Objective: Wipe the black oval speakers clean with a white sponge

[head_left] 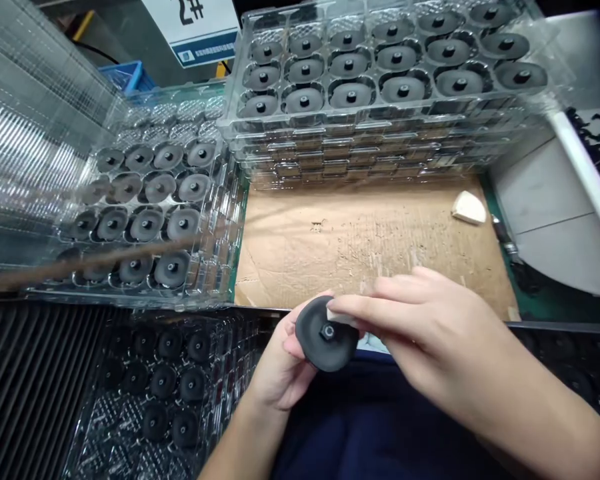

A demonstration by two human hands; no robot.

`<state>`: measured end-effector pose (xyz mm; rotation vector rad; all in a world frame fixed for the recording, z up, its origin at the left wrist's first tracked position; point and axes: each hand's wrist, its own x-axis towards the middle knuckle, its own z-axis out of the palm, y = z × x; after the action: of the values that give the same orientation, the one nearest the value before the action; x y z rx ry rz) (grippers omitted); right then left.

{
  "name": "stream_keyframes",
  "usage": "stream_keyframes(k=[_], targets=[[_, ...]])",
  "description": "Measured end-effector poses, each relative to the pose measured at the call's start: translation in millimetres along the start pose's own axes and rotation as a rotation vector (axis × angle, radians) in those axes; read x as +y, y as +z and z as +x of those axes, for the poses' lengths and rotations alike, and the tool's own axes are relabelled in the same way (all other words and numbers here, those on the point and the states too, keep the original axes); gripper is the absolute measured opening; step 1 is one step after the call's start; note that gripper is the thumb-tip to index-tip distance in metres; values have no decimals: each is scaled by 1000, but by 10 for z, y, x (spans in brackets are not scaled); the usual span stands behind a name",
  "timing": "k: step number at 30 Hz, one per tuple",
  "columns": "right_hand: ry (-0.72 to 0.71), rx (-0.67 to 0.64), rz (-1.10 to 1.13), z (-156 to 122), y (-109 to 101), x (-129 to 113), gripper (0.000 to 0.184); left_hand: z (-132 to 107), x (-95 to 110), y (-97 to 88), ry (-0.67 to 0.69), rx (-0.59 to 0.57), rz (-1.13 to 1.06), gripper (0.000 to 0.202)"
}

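Observation:
My left hand (280, 363) grips a round black disc (325, 335) with a small hub in its middle, holding it from behind and below, just past the near edge of the cardboard mat (370, 233). My right hand (420, 327) comes in from the right, fingers pressed together, pinching a small whitish piece against the disc's upper edge. What that piece is I cannot make out.
A clear plastic tray (145, 207) of the same black discs lies at the left. A stack of filled clear trays (390, 87) stands at the back. Another tray (165, 393) with discs sits low at the left. A white wedge (469, 208) rests on the cardboard's right side.

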<state>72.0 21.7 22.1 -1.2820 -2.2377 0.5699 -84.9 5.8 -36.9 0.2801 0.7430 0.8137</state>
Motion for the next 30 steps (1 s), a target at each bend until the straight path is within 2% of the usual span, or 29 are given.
stream_keyframes(k=[1,3,6,7,9,11,16,20,22,24,26,28,30], targets=[[-22,14,-14,-1,29,15,34,6,-11,-7,15,-16,-22,55],[-61,156,16,-16,118,12,30,24,-32,-1,50,-12,-38,53],[48,377,10,-96,266,-72,22,41,-54,39,129,46,-34,51],[74,404,-23,-138,298,-111,20,40,-60,54,163,61,-34,53],[35,409,-61,-221,319,-183,19,25,-74,82,246,69,-36,58],[-15,418,-21,-272,298,-228,19,2,-89,108,339,53,-37,58],[5,464,74,-278,238,-239,21,-45,-97,162,488,10,15,58],[1,452,27,-337,242,-286,19,-59,-91,180,512,-3,57,57],[47,448,29,-374,243,-325,19,-57,-99,191,513,-14,75,56],[59,512,48,-371,229,-340,19,-47,-116,212,494,-20,95,55],[11,540,83,-306,192,-313,20,-35,-134,242,437,-2,112,57],[-54,488,100,-208,140,-257,21,-23,-139,269,361,29,159,65],[-57,434,82,-139,100,-205,23,-17,-121,275,293,90,271,71]])
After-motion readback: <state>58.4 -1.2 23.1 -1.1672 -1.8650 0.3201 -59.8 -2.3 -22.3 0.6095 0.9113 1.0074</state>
